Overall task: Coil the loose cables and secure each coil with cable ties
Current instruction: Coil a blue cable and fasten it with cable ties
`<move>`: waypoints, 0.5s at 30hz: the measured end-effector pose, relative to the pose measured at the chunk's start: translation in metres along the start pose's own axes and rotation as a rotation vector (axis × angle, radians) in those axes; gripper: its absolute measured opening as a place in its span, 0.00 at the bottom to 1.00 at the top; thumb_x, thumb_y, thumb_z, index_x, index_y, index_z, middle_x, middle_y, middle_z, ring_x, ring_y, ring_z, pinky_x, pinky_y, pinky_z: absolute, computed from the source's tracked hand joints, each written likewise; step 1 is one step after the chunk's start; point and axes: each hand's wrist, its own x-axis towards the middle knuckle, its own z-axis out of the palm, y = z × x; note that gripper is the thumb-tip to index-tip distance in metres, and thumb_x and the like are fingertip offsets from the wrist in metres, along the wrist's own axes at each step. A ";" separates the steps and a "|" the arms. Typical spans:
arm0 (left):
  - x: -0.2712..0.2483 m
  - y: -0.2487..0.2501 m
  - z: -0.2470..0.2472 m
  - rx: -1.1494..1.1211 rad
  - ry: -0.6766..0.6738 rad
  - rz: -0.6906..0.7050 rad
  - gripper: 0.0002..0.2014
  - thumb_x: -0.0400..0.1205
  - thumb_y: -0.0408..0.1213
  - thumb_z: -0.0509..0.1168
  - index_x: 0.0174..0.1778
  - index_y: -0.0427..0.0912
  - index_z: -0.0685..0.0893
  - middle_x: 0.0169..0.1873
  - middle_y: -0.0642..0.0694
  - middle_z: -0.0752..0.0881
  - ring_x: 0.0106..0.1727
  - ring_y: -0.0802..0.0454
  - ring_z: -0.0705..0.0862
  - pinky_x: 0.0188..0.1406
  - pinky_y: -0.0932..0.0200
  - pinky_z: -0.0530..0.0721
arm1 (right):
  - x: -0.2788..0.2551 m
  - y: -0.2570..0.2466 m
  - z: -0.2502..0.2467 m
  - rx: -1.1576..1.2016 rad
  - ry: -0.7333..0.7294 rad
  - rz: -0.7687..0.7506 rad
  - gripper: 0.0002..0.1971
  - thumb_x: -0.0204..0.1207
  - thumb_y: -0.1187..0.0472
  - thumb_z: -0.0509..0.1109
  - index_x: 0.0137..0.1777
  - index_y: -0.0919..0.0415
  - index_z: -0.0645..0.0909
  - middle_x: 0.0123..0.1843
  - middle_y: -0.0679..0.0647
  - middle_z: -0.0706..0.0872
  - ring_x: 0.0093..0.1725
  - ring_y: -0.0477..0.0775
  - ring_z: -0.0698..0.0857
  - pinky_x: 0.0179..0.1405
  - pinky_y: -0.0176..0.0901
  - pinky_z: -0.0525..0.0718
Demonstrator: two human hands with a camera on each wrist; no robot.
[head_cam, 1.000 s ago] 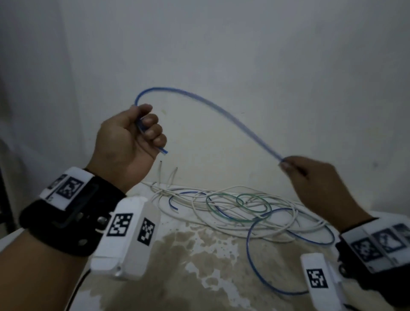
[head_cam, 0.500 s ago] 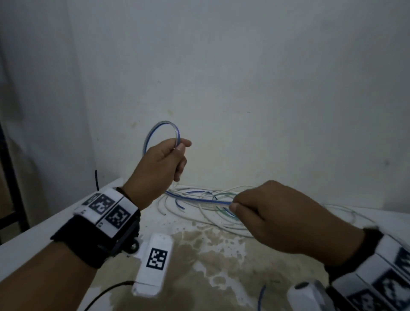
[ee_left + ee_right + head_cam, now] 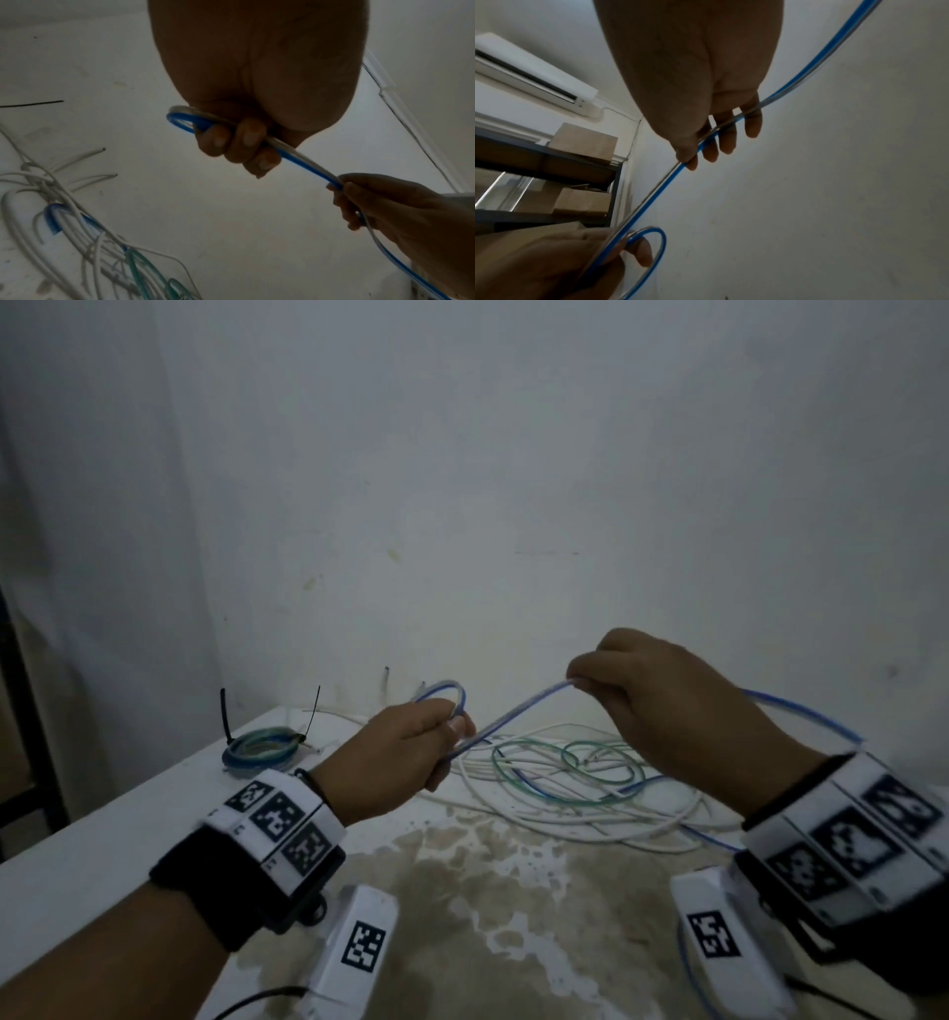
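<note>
A blue-and-clear cable (image 3: pixel 518 711) runs between both hands above the table. My left hand (image 3: pixel 411 752) grips a small loop of it (image 3: pixel 447 693), with fingers curled round the cable (image 3: pixel 303 158). My right hand (image 3: pixel 652 695) pinches the same cable higher and to the right, and the cable (image 3: pixel 654 192) passes under its fingers and trails off behind the wrist (image 3: pixel 811 716). A loose tangle of white, green and blue cables (image 3: pixel 580 783) lies on the table below the hands. A finished blue-green coil (image 3: pixel 262 747) bound with black cable ties (image 3: pixel 225 716) sits at the back left.
The white table (image 3: pixel 102 834) has a large brown stain (image 3: pixel 488 891) in front. A white wall stands close behind. In the right wrist view a dark shelf with cardboard boxes (image 3: pixel 577 154) and an air conditioner (image 3: pixel 526 77) appear to the left.
The left hand made a small loop from the long arc and came down toward the table. The right hand came in to the loop, then rose up and right along the cable.
</note>
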 end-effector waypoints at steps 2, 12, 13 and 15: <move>-0.001 0.000 0.005 -0.088 -0.020 -0.042 0.19 0.88 0.40 0.54 0.37 0.30 0.75 0.18 0.52 0.71 0.20 0.54 0.68 0.26 0.59 0.68 | 0.002 0.003 0.007 0.057 -0.007 0.051 0.08 0.82 0.61 0.64 0.46 0.59 0.84 0.38 0.55 0.80 0.38 0.62 0.80 0.41 0.58 0.81; -0.016 0.004 -0.008 -0.587 -0.106 -0.255 0.16 0.85 0.39 0.54 0.43 0.35 0.85 0.17 0.46 0.65 0.15 0.54 0.60 0.17 0.63 0.61 | 0.012 0.001 -0.004 0.583 -0.232 0.315 0.16 0.80 0.47 0.62 0.33 0.51 0.81 0.31 0.47 0.80 0.34 0.47 0.77 0.38 0.41 0.72; -0.018 0.006 -0.008 -0.675 -0.104 -0.266 0.16 0.83 0.41 0.56 0.43 0.35 0.85 0.17 0.48 0.64 0.14 0.55 0.59 0.16 0.64 0.60 | 0.012 0.001 -0.002 0.664 -0.195 0.352 0.18 0.75 0.41 0.64 0.32 0.52 0.82 0.29 0.45 0.80 0.33 0.45 0.77 0.39 0.42 0.72; -0.019 0.011 -0.009 -0.833 -0.123 -0.310 0.17 0.82 0.43 0.56 0.42 0.35 0.85 0.16 0.50 0.63 0.13 0.58 0.58 0.13 0.65 0.57 | 0.013 0.002 0.008 0.709 -0.138 0.368 0.22 0.64 0.31 0.64 0.35 0.51 0.83 0.27 0.48 0.78 0.30 0.47 0.76 0.37 0.44 0.72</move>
